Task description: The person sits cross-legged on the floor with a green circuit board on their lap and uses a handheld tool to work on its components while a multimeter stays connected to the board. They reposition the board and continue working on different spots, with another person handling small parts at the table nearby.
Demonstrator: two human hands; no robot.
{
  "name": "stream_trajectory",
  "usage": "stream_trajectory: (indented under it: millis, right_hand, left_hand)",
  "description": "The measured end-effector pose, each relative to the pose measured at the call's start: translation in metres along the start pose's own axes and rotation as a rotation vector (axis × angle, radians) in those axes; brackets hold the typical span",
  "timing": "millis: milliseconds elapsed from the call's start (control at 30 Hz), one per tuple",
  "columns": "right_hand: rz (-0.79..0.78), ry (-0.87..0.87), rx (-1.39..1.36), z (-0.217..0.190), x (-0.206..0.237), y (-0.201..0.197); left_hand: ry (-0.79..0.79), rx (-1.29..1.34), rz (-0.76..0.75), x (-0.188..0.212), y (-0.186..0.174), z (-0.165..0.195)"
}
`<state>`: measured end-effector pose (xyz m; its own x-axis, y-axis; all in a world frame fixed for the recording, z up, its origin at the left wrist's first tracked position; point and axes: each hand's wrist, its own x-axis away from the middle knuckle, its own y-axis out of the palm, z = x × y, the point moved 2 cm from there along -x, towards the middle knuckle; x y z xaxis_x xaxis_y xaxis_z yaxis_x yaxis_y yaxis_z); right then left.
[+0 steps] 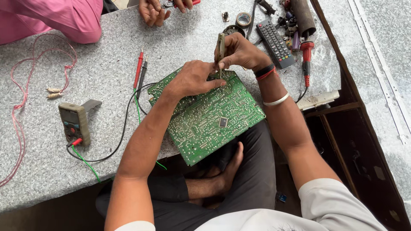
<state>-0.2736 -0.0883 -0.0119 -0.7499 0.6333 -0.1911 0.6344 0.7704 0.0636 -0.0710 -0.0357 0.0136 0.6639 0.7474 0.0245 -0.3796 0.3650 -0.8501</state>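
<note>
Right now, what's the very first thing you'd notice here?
The big green circuit board in the middle, tilted over the table's near edge. The left hand presses on its far end while the right hand holds a slim tool upright there. To the left lies a multimeter, its red and black probes further back; another person's hands work at the far edge.
</note>
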Motion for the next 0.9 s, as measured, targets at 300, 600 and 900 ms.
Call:
stream_trajectory:
  millis: [300,600,900]
  right_hand:
    - [-0.034,-0.008,-0.029,0.001,0.001,0.000]
    - [-0.004,-0.016,-0.013,0.005,-0.001,-0.002]
    - [-0.131,-0.047,-0.018,0.001,0.006,-0.011]
  left_hand:
    - [-0.017,0.022,-0.006,-0.002,0.001,0.000]
    - [-0.105,0.035,-0.057,-0.002,0.003,-0.001]
    - [-0.065,0.031,-0.036,-0.001,0.003,-0.001]
